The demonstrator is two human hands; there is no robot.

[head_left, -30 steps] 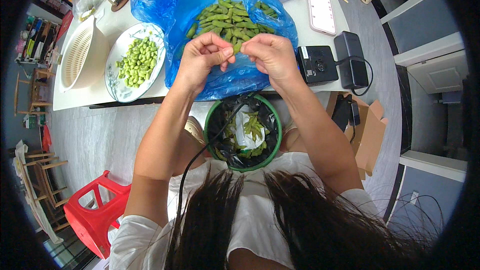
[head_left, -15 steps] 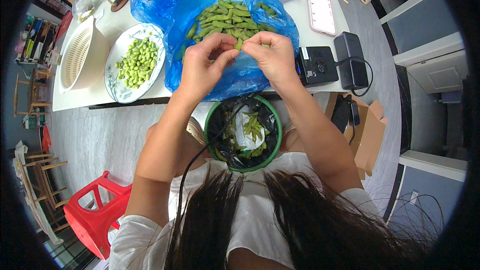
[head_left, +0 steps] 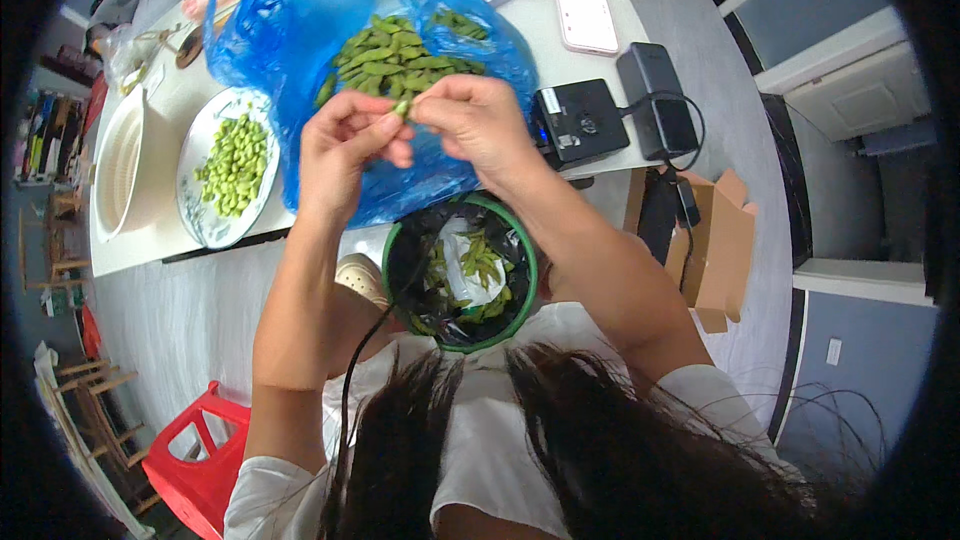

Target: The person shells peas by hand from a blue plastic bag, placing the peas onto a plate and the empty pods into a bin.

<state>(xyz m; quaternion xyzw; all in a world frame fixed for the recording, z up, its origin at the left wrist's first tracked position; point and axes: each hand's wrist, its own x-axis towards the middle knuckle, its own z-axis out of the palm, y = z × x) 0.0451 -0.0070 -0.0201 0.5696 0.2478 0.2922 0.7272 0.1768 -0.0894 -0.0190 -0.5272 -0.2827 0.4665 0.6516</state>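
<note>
My left hand (head_left: pixel 345 145) and my right hand (head_left: pixel 478 120) meet above the table edge and together pinch one green bean pod (head_left: pixel 402 107) between their fingertips. Just behind them lies an open blue plastic bag (head_left: pixel 300 30) holding a heap of green pods (head_left: pixel 390 55). Left of the bag stands a white plate (head_left: pixel 190 155) with shelled green beans (head_left: pixel 235 162). Below my hands, on my lap, sits a green-rimmed bin (head_left: pixel 530 275) lined with black plastic, with empty pods inside.
A white basket (head_left: pixel 125 175) stands at the table's left end. A phone (head_left: pixel 585 10), a black box (head_left: pixel 580 122) and a black adapter (head_left: pixel 655 98) with cable lie to the right. A cardboard box (head_left: pixel 725 245) and red stool (head_left: pixel 190 460) stand on the floor.
Both hands stay together over the bag's front edge, with the fingers shifting slightly on the pod. The view has drifted a little.
</note>
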